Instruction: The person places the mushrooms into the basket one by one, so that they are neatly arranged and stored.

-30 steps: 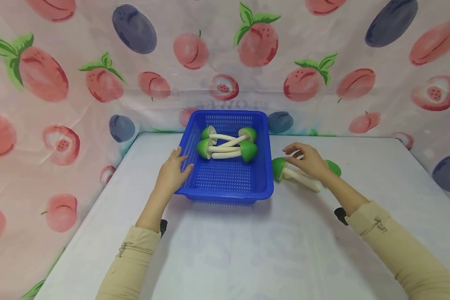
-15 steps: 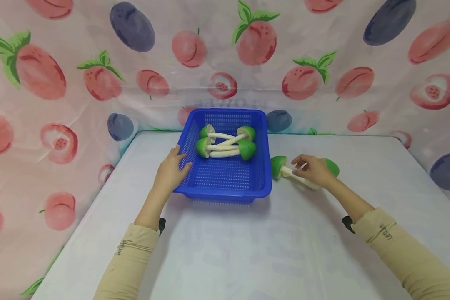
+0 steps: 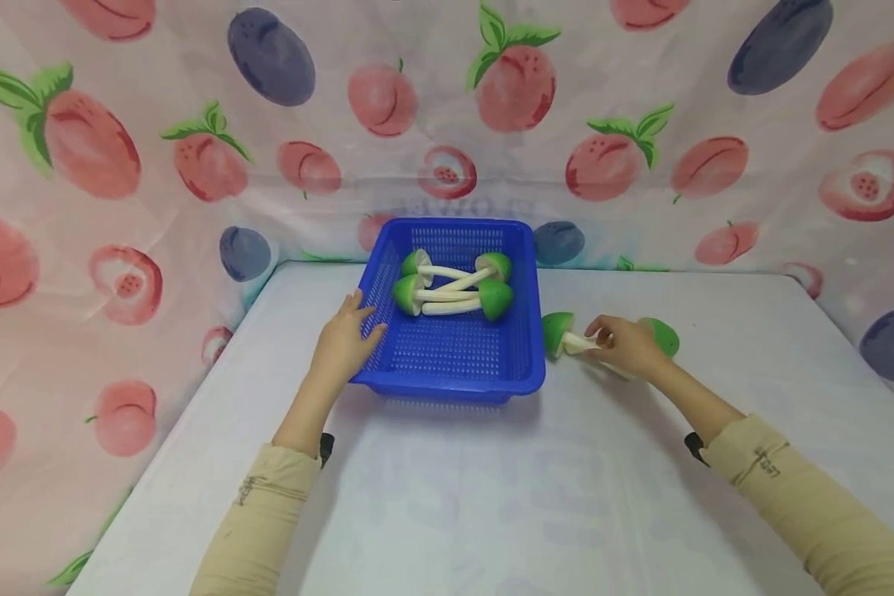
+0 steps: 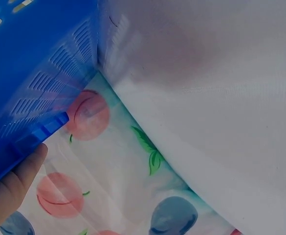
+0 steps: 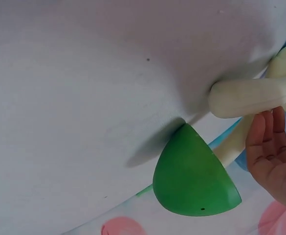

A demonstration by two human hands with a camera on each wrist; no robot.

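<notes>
A person's right hand [image 3: 626,343] pinched the pale stem of a green-capped mushroom [image 3: 558,334] on the bench [image 3: 492,497] beside a blue basket [image 3: 447,386], while the left hand [image 3: 338,343] rested, fingers spread, on the basket's rim.

One basket [image 3: 447,386] stands near the far edge of one table [image 3: 454,497]. Four mushrooms [image 3: 496,300] lie in the basket; two outer mushrooms [image 3: 557,334] lie toward the table's right edge. Two sleeves [image 3: 249,530] show, with one left hand [image 3: 340,341] and one right hand [image 3: 627,348].
</notes>
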